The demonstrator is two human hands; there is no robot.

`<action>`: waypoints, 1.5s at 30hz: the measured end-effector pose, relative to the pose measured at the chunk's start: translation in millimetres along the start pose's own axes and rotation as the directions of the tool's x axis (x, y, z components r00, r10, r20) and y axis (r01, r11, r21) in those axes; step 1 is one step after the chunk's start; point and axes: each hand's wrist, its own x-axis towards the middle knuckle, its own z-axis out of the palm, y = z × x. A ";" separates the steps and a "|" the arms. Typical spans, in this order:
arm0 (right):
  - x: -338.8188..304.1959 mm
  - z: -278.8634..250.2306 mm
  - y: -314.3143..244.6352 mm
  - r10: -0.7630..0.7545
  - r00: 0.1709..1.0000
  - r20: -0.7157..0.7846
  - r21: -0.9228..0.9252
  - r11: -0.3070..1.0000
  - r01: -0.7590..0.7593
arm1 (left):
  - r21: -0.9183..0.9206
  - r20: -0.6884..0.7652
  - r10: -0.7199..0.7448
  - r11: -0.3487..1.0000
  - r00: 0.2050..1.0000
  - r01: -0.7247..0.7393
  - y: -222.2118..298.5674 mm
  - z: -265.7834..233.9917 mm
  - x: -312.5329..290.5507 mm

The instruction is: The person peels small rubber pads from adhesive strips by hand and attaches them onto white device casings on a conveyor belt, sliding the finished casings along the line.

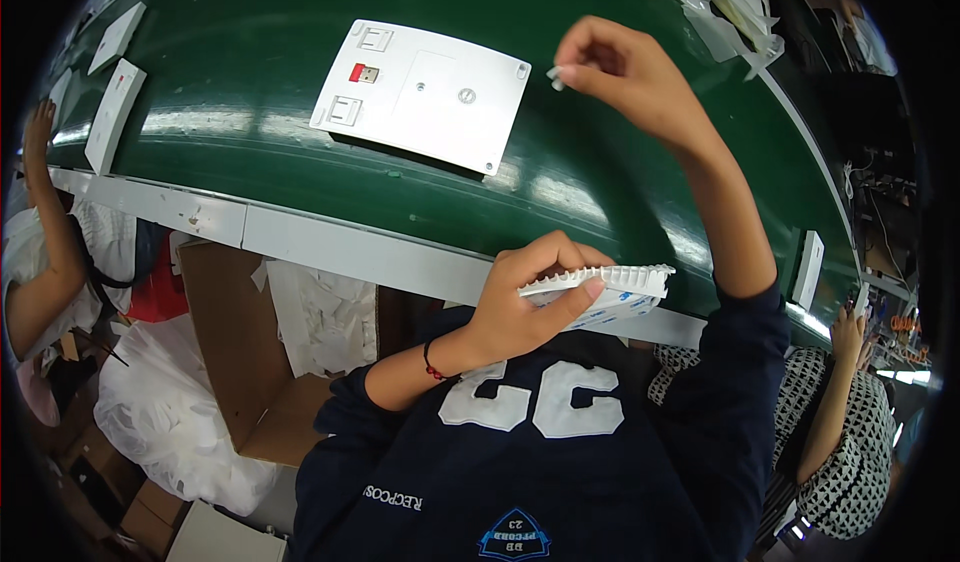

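Note:
My left hand (520, 297) is closed round a white stack of sheets (625, 307), held at the near edge of the green work surface. A row of small teeth runs along the stack's upper edge, and blue marks show on its face. Farther right, my right hand (620, 67) pinches a small white piece (556, 77) between thumb and fingertips; its exact kind is too small to make out. Left of that hand lies a white flat device (440, 97), underside up, apart from both hands. A red USB receiver (366, 74) sits between two square fittings on it.
More white devices (114, 117) lie at the far left, with a co-worker's hand (38, 132) near them. Another white device (808, 270) is at the right, near a second person's hand (849, 334). A cardboard box (230, 352) holding white scraps stands below the table's metal edge (300, 245).

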 end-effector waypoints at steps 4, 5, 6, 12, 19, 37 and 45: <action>21.2 3.9 11.3 -0.093 0.995 0.039 -0.123 0.988 0.098 | 0.005 0.013 -0.009 1.000 1.000 0.009 -1.6 10.6 -0.7; 20.5 3.1 12.6 -0.091 0.995 0.041 -0.148 0.984 0.096 | -0.004 0.016 -0.007 1.000 1.000 0.007 -3.9 15.6 -0.9; 19.4 2.1 13.9 -0.088 0.995 0.042 -0.174 0.980 0.094 | -0.014 0.019 -0.005 1.000 1.000 0.005 -6.1 20.4 -1.0; 18.1 3.1 15.7 -0.107 0.994 0.002 -0.173 0.979 0.106 | -0.047 0.053 0.007 0.999 0.999 -0.004 -7.9 30.6 1.4; 17.6 17.8 -2.2 -0.050 0.992 -0.117 -0.296 0.955 0.013 | -0.030 0.104 0.006 1.000 0.995 -0.003 -6.1 28.9 4.1; 6.7 28.5 17.9 -0.268 0.909 -0.320 -0.250 0.949 0.192 | -0.015 0.117 0.009 1.000 0.993 -0.008 -13.2 44.4 6.8; 28.7 24.1 17.6 0.110 0.989 -0.100 -0.038 0.993 -0.115 | 0.003 0.125 -0.001 1.000 0.992 0.000 -16.3 55.4 6.2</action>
